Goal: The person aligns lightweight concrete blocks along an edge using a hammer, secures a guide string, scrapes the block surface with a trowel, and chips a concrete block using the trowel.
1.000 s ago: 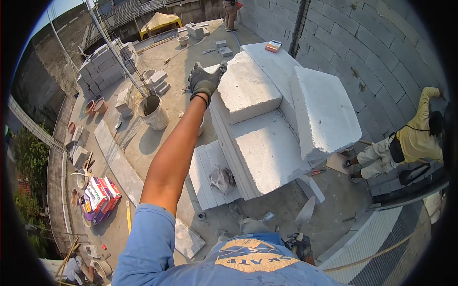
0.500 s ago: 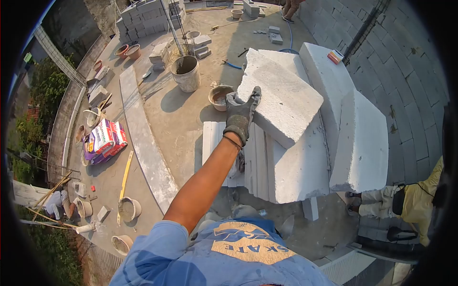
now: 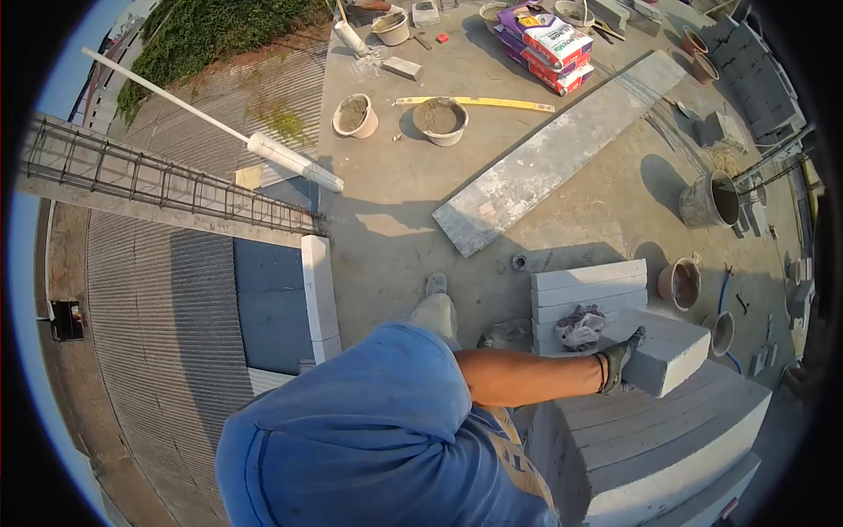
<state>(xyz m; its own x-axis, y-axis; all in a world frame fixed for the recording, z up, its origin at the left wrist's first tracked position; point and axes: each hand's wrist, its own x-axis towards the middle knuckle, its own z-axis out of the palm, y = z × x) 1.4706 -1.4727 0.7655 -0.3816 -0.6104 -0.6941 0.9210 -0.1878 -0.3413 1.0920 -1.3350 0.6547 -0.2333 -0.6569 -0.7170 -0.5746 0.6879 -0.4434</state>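
My left hand [image 3: 622, 360], in a dark glove, is closed on the near end of a white block [image 3: 663, 351], with the thumb on its top face. This block rests over a stack of long white blocks [image 3: 676, 430] at the lower right. Beside it, a crumpled plastic bag [image 3: 581, 329] lies on a smaller pile of white blocks [image 3: 588, 279]. My right hand is not in view.
A long grey board [image 3: 562, 154] lies on the floor. Mortar tubs [image 3: 441, 121], a yellow level [image 3: 492, 104], cement bags [image 3: 546, 44] and a bucket [image 3: 709, 200] stand farther off. At the left, a rebar-topped beam [image 3: 167, 189] borders a corrugated roof [image 3: 154, 316].
The view has swung to the left. My left hand first touched the block's edge, then gripped it as the block turned on the stack. My right hand has left the view.
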